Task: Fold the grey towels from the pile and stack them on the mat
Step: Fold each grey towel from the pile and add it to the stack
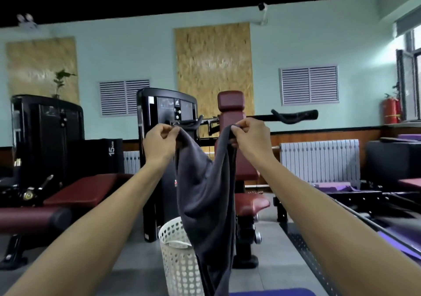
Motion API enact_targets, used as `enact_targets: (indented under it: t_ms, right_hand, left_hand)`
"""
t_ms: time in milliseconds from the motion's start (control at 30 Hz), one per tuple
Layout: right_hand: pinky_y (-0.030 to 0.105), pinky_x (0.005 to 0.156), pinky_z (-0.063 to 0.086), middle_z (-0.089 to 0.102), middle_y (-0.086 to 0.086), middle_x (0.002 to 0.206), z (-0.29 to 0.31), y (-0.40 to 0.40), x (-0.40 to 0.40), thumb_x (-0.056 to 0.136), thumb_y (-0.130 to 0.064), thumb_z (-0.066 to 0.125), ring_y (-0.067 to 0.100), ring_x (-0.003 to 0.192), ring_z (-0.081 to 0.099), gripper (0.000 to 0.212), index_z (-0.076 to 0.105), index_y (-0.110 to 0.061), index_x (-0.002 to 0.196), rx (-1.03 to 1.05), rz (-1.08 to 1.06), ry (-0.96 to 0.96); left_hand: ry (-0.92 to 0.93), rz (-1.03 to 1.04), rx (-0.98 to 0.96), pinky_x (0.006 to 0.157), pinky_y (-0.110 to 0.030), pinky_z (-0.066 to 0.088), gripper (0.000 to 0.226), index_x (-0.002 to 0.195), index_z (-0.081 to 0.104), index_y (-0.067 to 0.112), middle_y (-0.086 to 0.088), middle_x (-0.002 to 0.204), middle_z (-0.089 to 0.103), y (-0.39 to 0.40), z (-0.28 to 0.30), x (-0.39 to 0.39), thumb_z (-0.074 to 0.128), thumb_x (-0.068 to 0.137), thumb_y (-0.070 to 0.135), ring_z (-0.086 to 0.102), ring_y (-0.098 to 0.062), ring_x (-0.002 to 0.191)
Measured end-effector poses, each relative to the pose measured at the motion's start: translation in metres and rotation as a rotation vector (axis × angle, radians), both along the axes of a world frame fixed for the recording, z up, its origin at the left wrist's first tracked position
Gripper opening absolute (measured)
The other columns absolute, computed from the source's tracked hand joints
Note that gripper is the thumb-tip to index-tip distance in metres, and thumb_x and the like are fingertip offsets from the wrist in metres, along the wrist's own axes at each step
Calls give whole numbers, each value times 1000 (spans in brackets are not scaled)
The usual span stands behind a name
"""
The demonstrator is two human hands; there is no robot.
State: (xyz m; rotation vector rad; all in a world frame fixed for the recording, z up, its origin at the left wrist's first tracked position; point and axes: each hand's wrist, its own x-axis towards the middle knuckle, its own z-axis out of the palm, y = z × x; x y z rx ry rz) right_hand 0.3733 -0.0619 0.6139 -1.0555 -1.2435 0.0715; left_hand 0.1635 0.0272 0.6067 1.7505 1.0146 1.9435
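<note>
Both arms are out front, and the left hand [159, 139] pinches one top corner of the grey towel [206, 195] while the right hand [249, 136] pinches the other, so the cloth sags between them and hangs down in front of the white basket [175, 252]. A blue mat [273, 292] peeks in at the bottom edge. Behind, a black pad [107, 152] reads "15cm"

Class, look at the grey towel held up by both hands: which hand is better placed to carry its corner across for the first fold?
Probably the right hand: it pinches a bunched corner of the grey towel slightly higher, as the left hand does its corner; a close call.
</note>
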Motion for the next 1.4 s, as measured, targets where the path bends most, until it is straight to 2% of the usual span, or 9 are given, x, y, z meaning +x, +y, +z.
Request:
enact_targets:
  t_ms: [167, 267, 367, 467, 667, 867, 967, 1133, 1400]
  right_hand:
    - [25, 57, 58, 70, 8, 65, -11, -18, -3, 95, -17, 63, 12, 48, 65, 12, 68, -8, 91, -44, -54, -29]
    - [33, 69, 58, 67, -4, 70, -12, -25, -3, 92, -26, 67, 12, 64, 67, 17, 64, -24, 76, -20, -170, -123]
    - [29, 77, 54, 66, -8, 76, -4, -33, -4, 92, -28, 67, 10, 80, 65, 13, 68, -23, 80, 32, -203, -164]
    - [28, 78, 56, 66, -10, 74, 7, -31, -4, 91, -28, 68, 9, 79, 67, 13, 67, -23, 79, 88, -160, -150]
    - [23, 75, 56, 69, -11, 77, 4, -1, 10, 90, -33, 69, 4, 77, 67, 14, 70, -24, 79, 78, -133, -107]
    - [21, 54, 50, 68, 5, 71, -53, 73, 43, 93, -29, 65, 13, 58, 61, 27, 72, -7, 80, -173, -119, -111]
    - [16, 46, 47, 67, 8, 67, -84, 118, 63, 95, -24, 65, 10, 45, 61, 22, 69, -6, 83, -286, -111, -21]
    - [24, 57, 56, 72, 8, 72, -70, 187, 96, 98, -24, 58, 12, 55, 70, 22, 65, -5, 90, -254, -107, 124]
    - [32, 73, 61, 70, 3, 83, 0, 232, 108, 99, -29, 57, 12, 66, 71, 20, 64, -12, 89, -23, -231, 94]
  left_hand:
    - [18, 50, 23, 76, -36, 61, 12, 81, 65, 25, 1, 82, 72, -21, -12, 0, 67, 92, 26, 71, -16, 78]
    - [38, 22, -4, 69, -29, 60, 13, 81, 64, 23, -4, 83, 73, -28, -14, -3, 67, 93, 23, 71, -13, 68]
    - [23, 41, 64, 66, -27, 56, 13, 80, 64, 25, 0, 80, 71, -36, -14, -7, 67, 93, 24, 69, -11, 65]
    - [22, 42, 127, 69, -20, 50, 12, 78, 67, 26, 6, 78, 69, -39, -4, -9, 71, 90, 24, 65, -8, 74]
    - [-48, -53, 126, 58, -8, 45, 13, 76, 69, 23, 7, 74, 68, -20, -7, 9, 71, 89, 22, 60, 2, 65]
    - [143, -29, -84, 67, -26, 50, 16, 75, 69, 16, 1, 74, 70, 67, -72, 38, 71, 89, 24, 63, -12, 70]
    - [261, 25, -180, 64, -23, 46, 18, 72, 64, 24, 5, 73, 69, 115, -102, 54, 70, 89, 25, 64, -14, 73]
    - [125, 79, -213, 65, -25, 48, 13, 86, 64, 14, -1, 82, 70, 185, -74, 67, 62, 96, 22, 66, -16, 72]
    - [21, 70, -109, 89, -37, 54, 12, 89, 63, 18, -3, 93, 70, 238, -2, 61, 60, 97, 27, 67, -21, 90]
